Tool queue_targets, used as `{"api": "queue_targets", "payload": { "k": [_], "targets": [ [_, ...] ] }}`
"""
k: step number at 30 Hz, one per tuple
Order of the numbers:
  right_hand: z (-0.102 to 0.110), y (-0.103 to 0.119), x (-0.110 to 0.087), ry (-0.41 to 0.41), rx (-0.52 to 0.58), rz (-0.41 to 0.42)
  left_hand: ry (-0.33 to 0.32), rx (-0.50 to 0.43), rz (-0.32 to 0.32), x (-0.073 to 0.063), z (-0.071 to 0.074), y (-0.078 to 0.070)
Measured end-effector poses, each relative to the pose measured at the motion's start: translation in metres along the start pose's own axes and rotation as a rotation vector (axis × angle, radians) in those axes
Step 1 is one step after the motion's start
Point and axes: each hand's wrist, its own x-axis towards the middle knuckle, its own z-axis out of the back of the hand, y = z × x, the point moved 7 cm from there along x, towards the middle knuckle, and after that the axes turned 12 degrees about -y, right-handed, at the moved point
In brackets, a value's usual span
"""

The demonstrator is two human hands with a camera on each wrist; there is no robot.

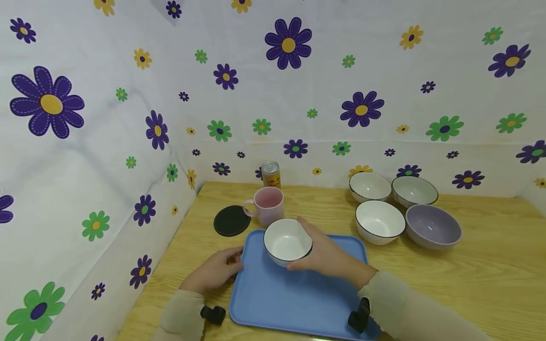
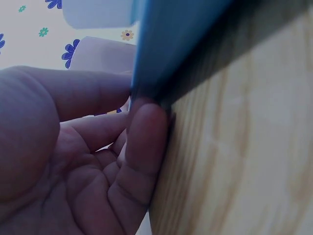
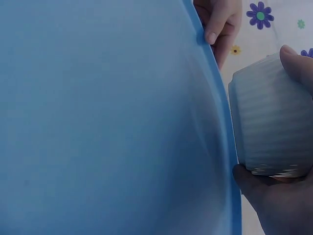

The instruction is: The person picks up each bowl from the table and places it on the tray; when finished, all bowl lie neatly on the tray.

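A blue tray (image 1: 290,298) lies on the wooden table. At its left rim, my left hand (image 1: 216,269) pinches the edge, thumb (image 2: 98,90) on one side and fingers on the other. My right hand (image 1: 326,253) grips a white bowl (image 1: 286,240) with a dark rim from its right side, thumb and fingers spread around it. The bowl is upright over the far left part of the tray; whether it touches the tray I cannot tell. In the right wrist view, the ribbed outer wall of the bowl (image 3: 274,117) shows beside the tray's edge.
Behind the tray stand a pink mug (image 1: 269,208) and a drink can (image 1: 271,174), with a black round coaster (image 1: 232,220) to their left. Back right, several bowls cluster: a white bowl (image 1: 379,221) and a purple bowl (image 1: 432,227) in front. A flowered cloth (image 1: 256,94) hangs behind.
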Motion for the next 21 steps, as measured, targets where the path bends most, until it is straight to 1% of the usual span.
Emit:
{"api": "queue_targets", "payload": {
  "k": [8,14,17,21],
  "targets": [
    [-0.019,0.002,0.009,0.025,0.026,0.030,-0.002,-0.004,0.007,-0.002,0.000,-0.002],
    [-0.026,0.003,0.013,0.021,0.040,0.046,0.005,-0.010,0.000,-0.003,-0.002,-0.003],
    [-0.028,0.007,0.018,0.027,0.068,0.092,0.001,-0.004,0.000,-0.003,-0.001,-0.002],
    [-0.033,0.011,0.024,0.053,0.121,0.174,-0.003,-0.001,0.008,-0.002,-0.001,-0.002]
  ]
}}
